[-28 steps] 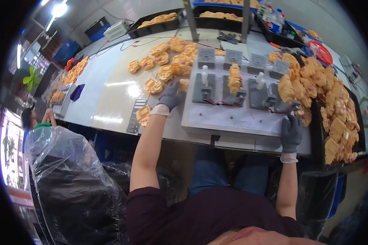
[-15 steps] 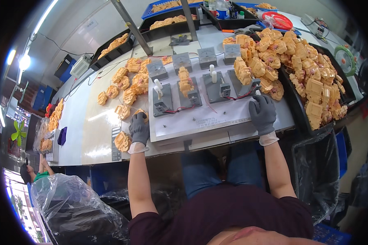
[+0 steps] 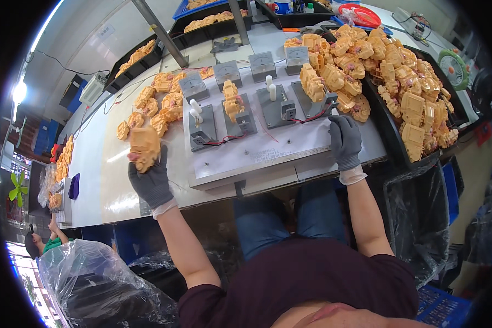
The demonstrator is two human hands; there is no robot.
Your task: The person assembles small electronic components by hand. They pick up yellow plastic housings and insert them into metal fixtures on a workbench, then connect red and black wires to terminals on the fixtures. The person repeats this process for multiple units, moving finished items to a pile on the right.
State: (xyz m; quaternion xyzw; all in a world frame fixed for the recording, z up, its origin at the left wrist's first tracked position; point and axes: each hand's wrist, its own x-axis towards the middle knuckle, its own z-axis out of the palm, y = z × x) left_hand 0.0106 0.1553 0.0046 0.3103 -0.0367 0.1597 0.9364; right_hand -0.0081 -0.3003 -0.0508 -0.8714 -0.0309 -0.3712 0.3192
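Note:
My left hand, in a grey glove, is closed around an orange moulded plastic housing over the table's left part. The housing is smeared by motion, and I cannot tell whether a second one is with it. My gloved right hand lies at the right edge of the white test board. Its fingers are bent in beside a small white piece at the rightmost station; what they grip is hidden. One housing sits on the second station and another on the rightmost. White pegs stand at the first station.
Loose housings lie left of the board, and a heaped black tray stands at the right. Grey meters line the board's back. Metal posts rise behind. A green fan stands far right; a plastic-covered bin is lower left.
My left hand has moved left from the board's front corner, raising an orange housing. The housing near that corner is gone from the table. My right hand stays by the board's right edge.

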